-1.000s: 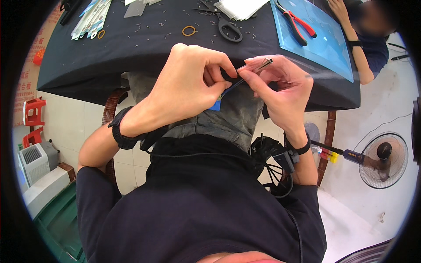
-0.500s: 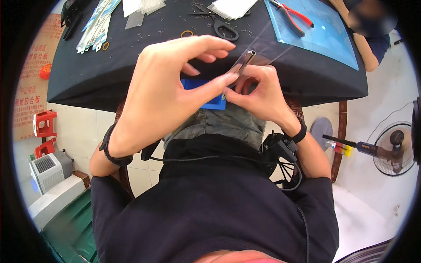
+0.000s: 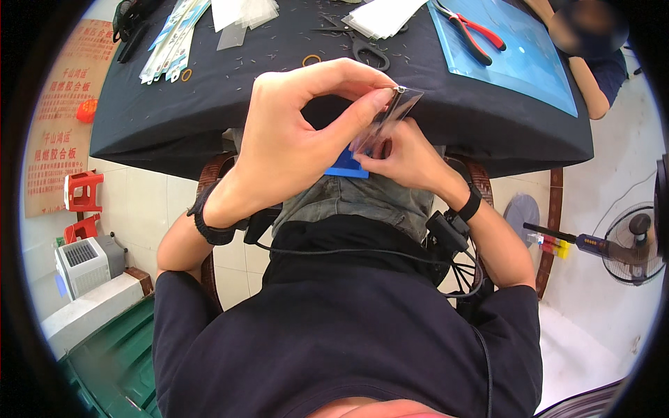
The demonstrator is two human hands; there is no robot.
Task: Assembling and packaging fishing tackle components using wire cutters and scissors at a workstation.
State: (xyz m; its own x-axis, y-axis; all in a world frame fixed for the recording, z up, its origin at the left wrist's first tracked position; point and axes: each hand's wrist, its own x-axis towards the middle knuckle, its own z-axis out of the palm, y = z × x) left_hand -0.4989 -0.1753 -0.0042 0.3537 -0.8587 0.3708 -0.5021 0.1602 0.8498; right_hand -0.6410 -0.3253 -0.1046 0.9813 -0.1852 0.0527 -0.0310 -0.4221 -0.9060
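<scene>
My left hand [image 3: 289, 132] pinches the upper end of a slim shiny metal tube [image 3: 397, 96] between thumb and fingertips. A clear plastic sleeve [image 3: 410, 104] lies along the tube, but whether the tube is inside it or beside it I cannot tell. Lower down, my right hand [image 3: 411, 159] has its fingers curled at the sleeve's lower part, partly behind the plastic. Under both hands, above my lap, is a blue tray-like thing [image 3: 348, 169], mostly covered by them.
On the black-covered table [image 3: 167, 118] lie black scissors [image 3: 366, 54], red-handled pliers [image 3: 481, 42] on a blue plastic folder [image 3: 516, 63], white cards [image 3: 383, 15], clear sleeves [image 3: 233, 36], printed packets [image 3: 171, 45] and rubber bands [image 3: 311, 60]. Another person's arm [image 3: 589, 87] rests at the right.
My left hand's fingers have closed from a spread pose onto the tube's upper end. The sleeve now stands more upright, and my right hand has shifted slightly lower. The whole view has shifted a little.
</scene>
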